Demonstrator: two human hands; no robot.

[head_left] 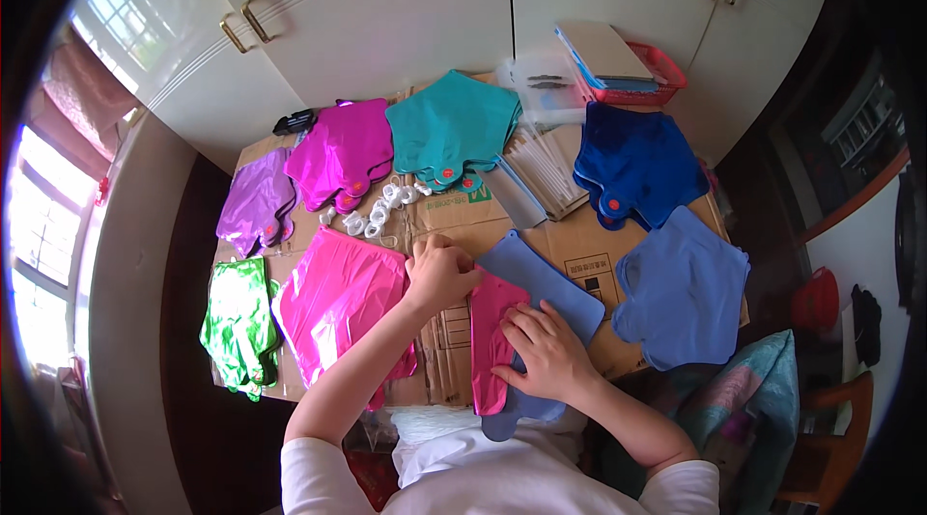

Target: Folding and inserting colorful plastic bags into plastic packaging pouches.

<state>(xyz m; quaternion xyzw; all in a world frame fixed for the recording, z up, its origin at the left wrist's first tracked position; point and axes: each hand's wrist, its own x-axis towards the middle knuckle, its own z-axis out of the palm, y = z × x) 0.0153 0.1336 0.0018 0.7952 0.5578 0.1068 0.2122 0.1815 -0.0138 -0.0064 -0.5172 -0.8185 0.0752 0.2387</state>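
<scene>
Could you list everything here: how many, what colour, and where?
Foil-like stacks: seven; lilac, magenta, teal, dark blue at back; green, pink left; periwinkle right
Narrow piece: one, bright pink, front middle
Flat piece: one, periwinkle, partly under it
Cardboard: count unclear, brown, underneath
Small curled pieces: several, white, left of middle
Open box: one, brown-grey, back middle
Clear container: one, colourless, back
Basket: one, red, back right
Black object: one, black, back left
Cabinet doors: several, cream, behind
Window: one, bright, far left
Red container: one, red, far right
Cloth: one, blue-green patterned, lower right
Left hand: one, bare, by the narrow piece's top
Right hand: one, bare, on the narrow piece
</scene>
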